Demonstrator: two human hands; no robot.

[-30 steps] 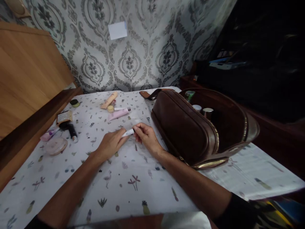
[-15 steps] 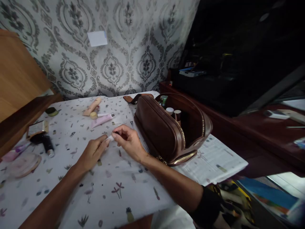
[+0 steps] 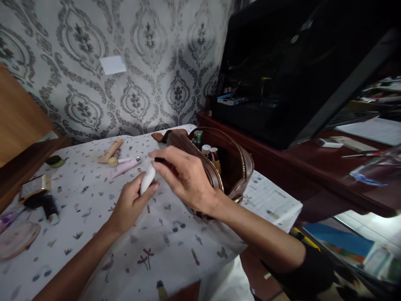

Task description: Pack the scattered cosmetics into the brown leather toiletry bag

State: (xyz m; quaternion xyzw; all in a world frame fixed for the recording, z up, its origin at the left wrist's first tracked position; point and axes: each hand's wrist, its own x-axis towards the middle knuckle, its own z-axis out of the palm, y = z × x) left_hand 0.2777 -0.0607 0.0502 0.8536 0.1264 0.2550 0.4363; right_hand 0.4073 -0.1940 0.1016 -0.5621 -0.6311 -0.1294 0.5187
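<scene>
My left hand (image 3: 133,200) is closed around a small white tube (image 3: 148,179), which stands tilted above the patterned cloth. A black cap (image 3: 159,159) shows at its upper end, pinched between the thumb and forefinger of my right hand (image 3: 188,177). From this view I cannot tell whether the cap is still joined to the tube. Behind my right hand stands a brown cosmetic bag (image 3: 247,165), unzipped, with several bottles inside, among them a green-topped one (image 3: 197,137) and a white-capped one (image 3: 206,149). My right hand covers much of the bag's near side.
Beyond my hands lie a pink tube (image 3: 124,167), a beige tube (image 3: 112,149) and a small yellowish jar (image 3: 112,162). At the left are a compact (image 3: 36,187), a black tube (image 3: 50,209) and a round pink case (image 3: 19,240). A dark screen (image 3: 275,75) stands right.
Both hands have risen with the white tube, which is tipped more upright and shows more of its length. My right hand has come nearer the camera. The whole view has shifted right.
</scene>
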